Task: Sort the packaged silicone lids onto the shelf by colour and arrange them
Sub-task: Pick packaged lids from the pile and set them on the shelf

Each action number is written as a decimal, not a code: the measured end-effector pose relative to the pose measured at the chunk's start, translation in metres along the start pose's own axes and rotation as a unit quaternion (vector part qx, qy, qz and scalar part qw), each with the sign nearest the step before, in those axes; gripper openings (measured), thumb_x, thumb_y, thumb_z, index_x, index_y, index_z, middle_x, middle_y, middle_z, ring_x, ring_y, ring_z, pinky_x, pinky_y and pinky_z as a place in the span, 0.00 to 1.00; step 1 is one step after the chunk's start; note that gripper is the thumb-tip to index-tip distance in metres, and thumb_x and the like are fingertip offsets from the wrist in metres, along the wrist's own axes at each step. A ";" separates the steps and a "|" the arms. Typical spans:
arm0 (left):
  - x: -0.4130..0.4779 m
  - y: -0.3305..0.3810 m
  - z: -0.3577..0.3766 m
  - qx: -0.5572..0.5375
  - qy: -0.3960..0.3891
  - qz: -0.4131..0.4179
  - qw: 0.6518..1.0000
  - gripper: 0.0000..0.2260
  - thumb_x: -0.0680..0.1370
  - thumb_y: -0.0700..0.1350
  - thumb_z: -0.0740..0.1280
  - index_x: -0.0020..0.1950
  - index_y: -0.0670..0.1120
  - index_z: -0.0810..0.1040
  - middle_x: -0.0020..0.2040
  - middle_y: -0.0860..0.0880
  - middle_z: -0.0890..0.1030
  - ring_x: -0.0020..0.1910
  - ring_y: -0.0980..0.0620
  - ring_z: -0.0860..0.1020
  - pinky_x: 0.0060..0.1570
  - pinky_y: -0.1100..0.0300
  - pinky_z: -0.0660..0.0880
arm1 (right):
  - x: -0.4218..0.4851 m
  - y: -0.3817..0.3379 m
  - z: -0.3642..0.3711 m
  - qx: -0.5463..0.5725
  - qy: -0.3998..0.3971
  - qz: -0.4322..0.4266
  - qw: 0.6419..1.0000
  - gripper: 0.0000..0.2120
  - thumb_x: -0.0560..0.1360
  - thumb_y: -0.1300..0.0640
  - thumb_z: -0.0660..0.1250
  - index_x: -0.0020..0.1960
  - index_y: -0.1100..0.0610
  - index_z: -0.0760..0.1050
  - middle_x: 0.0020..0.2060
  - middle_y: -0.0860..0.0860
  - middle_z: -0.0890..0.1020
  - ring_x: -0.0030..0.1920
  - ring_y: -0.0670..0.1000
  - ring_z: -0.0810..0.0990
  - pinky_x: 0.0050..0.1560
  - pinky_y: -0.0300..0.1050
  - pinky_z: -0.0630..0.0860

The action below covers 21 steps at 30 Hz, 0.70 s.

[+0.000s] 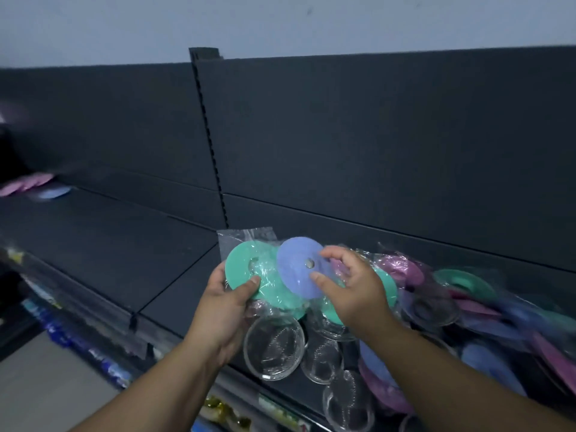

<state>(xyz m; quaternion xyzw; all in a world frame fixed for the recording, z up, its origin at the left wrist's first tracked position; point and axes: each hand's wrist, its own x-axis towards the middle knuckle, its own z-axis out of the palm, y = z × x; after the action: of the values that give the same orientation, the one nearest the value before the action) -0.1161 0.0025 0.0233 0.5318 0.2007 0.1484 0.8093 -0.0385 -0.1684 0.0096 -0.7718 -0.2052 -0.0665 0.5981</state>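
Observation:
My left hand (229,302) grips a green silicone lid (246,269) in a clear plastic bag, thumb on top of it. My right hand (349,283) pinches a blue lid (296,266) that overlaps the green one. Both are held just above the dark shelf (103,244). A loose pile of packaged lids (467,300) in green, pink and blue lies on the shelf to the right. At the far left of the shelf lie pink lids (25,183) and one blue lid (53,192), blurred.
Clear round lids (274,347) lie below my hands near the shelf's front edge. The dark back panel (374,145) and a slotted upright (208,135) stand behind. Lower shelves with packaged goods (78,341) show at the bottom left.

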 end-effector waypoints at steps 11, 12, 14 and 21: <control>-0.012 0.074 -0.225 0.024 0.070 0.043 0.996 0.16 0.77 0.32 0.65 0.59 0.50 0.73 0.45 0.46 0.82 0.28 0.57 0.79 0.24 0.65 0.72 | -0.033 -0.074 0.215 0.166 -0.207 0.253 0.931 0.25 0.67 0.63 0.77 0.61 0.54 0.73 0.49 0.49 0.85 0.45 0.49 0.83 0.42 0.47 0.76; -0.013 0.082 -0.253 0.029 0.079 0.047 0.995 0.16 0.77 0.32 0.65 0.59 0.49 0.74 0.45 0.46 0.82 0.27 0.57 0.78 0.23 0.65 0.72 | -0.038 -0.080 0.245 0.175 -0.215 0.261 0.925 0.25 0.66 0.63 0.77 0.60 0.53 0.74 0.49 0.50 0.85 0.45 0.50 0.83 0.42 0.46 0.74; -0.012 0.097 -0.304 0.047 0.104 0.057 0.992 0.16 0.77 0.32 0.65 0.60 0.48 0.74 0.46 0.46 0.82 0.29 0.57 0.79 0.24 0.66 0.73 | -0.048 -0.092 0.301 0.189 -0.224 0.270 0.917 0.25 0.66 0.63 0.77 0.60 0.54 0.74 0.49 0.52 0.85 0.46 0.54 0.83 0.44 0.48 0.73; -0.011 0.142 -0.451 0.053 0.192 0.041 0.979 0.18 0.77 0.31 0.64 0.62 0.48 0.72 0.48 0.46 0.82 0.37 0.49 0.79 0.28 0.61 0.76 | -0.069 -0.130 0.456 0.188 -0.294 0.284 0.893 0.23 0.66 0.61 0.78 0.58 0.54 0.75 0.49 0.51 0.85 0.46 0.52 0.83 0.46 0.46 0.77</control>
<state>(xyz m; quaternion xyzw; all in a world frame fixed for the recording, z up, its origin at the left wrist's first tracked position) -0.3475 0.4142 -0.0038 0.5433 0.3379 0.2699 0.7196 -0.2178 0.2752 -0.0236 -0.6545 -0.1529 0.3759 0.6379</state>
